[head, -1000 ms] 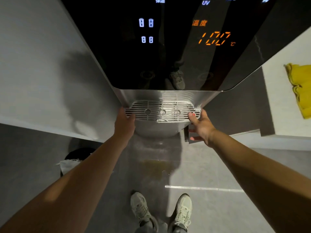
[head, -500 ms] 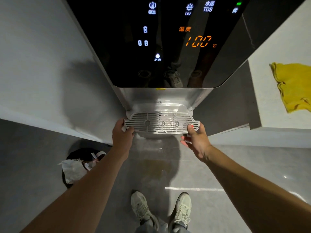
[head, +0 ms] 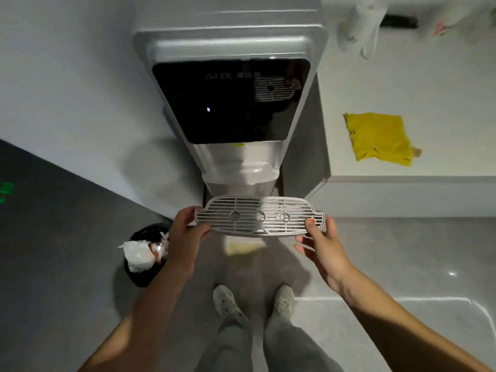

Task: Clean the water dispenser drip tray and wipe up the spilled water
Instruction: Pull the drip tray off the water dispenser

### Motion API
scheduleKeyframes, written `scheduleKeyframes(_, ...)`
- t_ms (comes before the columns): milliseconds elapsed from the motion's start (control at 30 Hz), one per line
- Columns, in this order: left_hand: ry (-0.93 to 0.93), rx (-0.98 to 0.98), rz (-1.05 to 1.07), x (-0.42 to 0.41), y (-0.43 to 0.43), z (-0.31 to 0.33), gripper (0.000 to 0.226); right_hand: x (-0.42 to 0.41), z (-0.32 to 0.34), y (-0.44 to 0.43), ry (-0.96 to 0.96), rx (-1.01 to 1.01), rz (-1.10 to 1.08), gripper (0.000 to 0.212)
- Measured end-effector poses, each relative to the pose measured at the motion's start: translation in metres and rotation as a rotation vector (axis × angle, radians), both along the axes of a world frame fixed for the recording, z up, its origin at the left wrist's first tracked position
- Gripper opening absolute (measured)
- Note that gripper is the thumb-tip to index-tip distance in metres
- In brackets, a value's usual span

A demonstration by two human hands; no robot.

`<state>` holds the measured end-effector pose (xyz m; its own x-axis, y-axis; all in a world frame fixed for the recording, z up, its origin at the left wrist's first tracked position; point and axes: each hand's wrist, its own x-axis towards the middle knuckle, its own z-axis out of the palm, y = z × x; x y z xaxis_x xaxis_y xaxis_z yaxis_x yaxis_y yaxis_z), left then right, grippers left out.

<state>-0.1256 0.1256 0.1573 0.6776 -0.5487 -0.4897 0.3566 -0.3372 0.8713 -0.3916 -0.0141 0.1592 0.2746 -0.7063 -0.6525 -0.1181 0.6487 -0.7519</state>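
The silver drip tray (head: 259, 216), with a slotted grille on top, is out of the water dispenser (head: 230, 103) and held level in front of its base. My left hand (head: 185, 232) grips the tray's left end. My right hand (head: 320, 237) holds the right end, thumb on the grille. On the floor below the tray lies a yellowish wet patch (head: 245, 247). A yellow cloth (head: 379, 138) lies crumpled on the white counter (head: 402, 178) to the right of the dispenser.
A black bin (head: 145, 253) with white rubbish stands on the floor at my left. My two shoes (head: 252, 302) are just behind the wet patch. A white wall runs along the left; plastic bags hang at the upper right.
The tray has come out of the dispenser's recess toward me and lifted clear. My view has pulled back, so the whole dispenser and the cloth now show.
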Motion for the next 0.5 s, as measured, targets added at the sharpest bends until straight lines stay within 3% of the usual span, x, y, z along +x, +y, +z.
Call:
scheduleKeyframes(233, -0.031, -0.048, -0.091, -0.053, 0.027, 0.079, 0.031, -0.075, 0.072, 0.027, -0.101, -0.044, -0.018, 0.02)
scheduleKeyframes(500, -0.046, -0.12, -0.275, -0.126, 0.025, 0.119, 0.031, -0.164, 0.125, 0.066, -0.086, -0.108, -0.2, 0.028)
